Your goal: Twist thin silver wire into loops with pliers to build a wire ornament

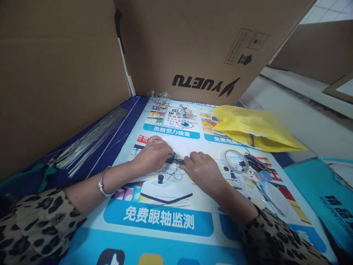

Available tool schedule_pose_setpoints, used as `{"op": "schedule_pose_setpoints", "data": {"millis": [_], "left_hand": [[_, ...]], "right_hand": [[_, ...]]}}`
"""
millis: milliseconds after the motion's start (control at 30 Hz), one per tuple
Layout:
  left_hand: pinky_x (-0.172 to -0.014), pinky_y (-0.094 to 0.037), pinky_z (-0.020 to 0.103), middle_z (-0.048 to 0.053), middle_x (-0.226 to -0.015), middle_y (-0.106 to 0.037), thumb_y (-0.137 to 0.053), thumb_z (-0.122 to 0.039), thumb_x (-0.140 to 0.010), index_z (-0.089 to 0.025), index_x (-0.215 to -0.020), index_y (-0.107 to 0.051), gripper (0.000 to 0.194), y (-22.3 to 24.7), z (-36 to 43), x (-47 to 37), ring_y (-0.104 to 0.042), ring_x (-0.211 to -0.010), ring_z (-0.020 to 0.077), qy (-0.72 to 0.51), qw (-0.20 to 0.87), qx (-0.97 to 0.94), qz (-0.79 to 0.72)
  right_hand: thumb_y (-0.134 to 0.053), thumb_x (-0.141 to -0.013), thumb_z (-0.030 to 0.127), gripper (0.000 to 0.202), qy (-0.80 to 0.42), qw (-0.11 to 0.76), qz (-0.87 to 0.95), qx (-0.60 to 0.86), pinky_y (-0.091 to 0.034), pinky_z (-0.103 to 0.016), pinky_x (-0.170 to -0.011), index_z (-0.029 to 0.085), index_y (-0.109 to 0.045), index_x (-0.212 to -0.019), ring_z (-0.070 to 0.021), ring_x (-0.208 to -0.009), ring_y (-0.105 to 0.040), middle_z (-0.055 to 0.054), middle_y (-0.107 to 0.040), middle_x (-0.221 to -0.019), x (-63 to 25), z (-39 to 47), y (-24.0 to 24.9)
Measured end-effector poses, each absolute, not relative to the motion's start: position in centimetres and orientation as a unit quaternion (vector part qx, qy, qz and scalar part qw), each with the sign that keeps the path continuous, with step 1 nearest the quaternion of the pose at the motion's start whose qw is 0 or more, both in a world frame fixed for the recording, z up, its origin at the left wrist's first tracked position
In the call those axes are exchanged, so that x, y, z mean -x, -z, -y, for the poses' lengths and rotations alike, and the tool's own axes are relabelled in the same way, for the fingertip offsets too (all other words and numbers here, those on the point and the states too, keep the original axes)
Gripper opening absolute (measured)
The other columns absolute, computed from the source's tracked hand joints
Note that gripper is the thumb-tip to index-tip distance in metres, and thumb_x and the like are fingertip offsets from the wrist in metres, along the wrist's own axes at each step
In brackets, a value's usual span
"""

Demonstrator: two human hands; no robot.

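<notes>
My left hand (157, 155) and my right hand (204, 171) meet over the poster, fingers closed in pinches. Between the fingertips stretches a short bundle of thin dark wires (178, 161), each hand gripping one end. Something small and dark blue shows at the left fingertips; its kind is unclear. Loose thin wire loops (175, 175) hang or lie just below the bundle. Several straight thin wires (171, 203) rest on the poster nearer to me.
Cardboard panels (176, 44) stand behind and left. Silver wires (93, 138) and teal-handled tools (41, 178) lie left. Tangled wire (184, 111) sits at the back. On the right are a round clear ring (236, 161), coloured cords (256, 162), a yellow bag (253, 123) and a teal bag (317, 195).
</notes>
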State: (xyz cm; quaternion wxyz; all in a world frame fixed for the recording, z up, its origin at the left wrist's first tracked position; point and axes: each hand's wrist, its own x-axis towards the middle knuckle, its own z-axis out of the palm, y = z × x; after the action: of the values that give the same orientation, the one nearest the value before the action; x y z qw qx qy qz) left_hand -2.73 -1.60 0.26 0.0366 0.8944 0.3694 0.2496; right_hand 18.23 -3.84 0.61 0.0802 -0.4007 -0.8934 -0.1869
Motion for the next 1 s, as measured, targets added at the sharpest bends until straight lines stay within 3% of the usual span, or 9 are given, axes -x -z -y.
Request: {"op": "schedule_pose_setpoints", "data": {"millis": [567, 1000], "left_hand": [[-0.091, -0.029, 0.037, 0.003, -0.082, -0.059, -0.042, -0.005, -0.081, -0.017, -0.082, -0.055, 0.018, 0.2, 1.5, 2.8, -0.052, -0.083, 0.0154, -0.224, 0.006, -0.916, -0.332], [-0.081, -0.034, 0.033, 0.002, -0.078, -0.059, -0.04, -0.01, -0.084, -0.016, -0.082, -0.052, 0.013, 0.2, 1.4, 2.7, -0.051, -0.079, 0.0151, -0.245, 0.058, -0.897, -0.365]], "right_hand": [[-0.042, -0.088, 0.04, 0.028, 0.204, 0.103, 0.886, 0.404, -0.022, -0.032, -0.061, 0.017, -0.056, -0.079, -0.019, -0.072, -0.044, -0.006, -0.055, -0.075, -18.4, 3.9, -0.2], [-0.044, -0.087, 0.04, 0.027, 0.211, 0.109, 0.896, 0.375, -0.022, -0.031, -0.062, 0.018, -0.057, -0.081, -0.0184, -0.072, -0.044, -0.005, -0.055, -0.075, -19.6, 3.6, -0.4]]}}
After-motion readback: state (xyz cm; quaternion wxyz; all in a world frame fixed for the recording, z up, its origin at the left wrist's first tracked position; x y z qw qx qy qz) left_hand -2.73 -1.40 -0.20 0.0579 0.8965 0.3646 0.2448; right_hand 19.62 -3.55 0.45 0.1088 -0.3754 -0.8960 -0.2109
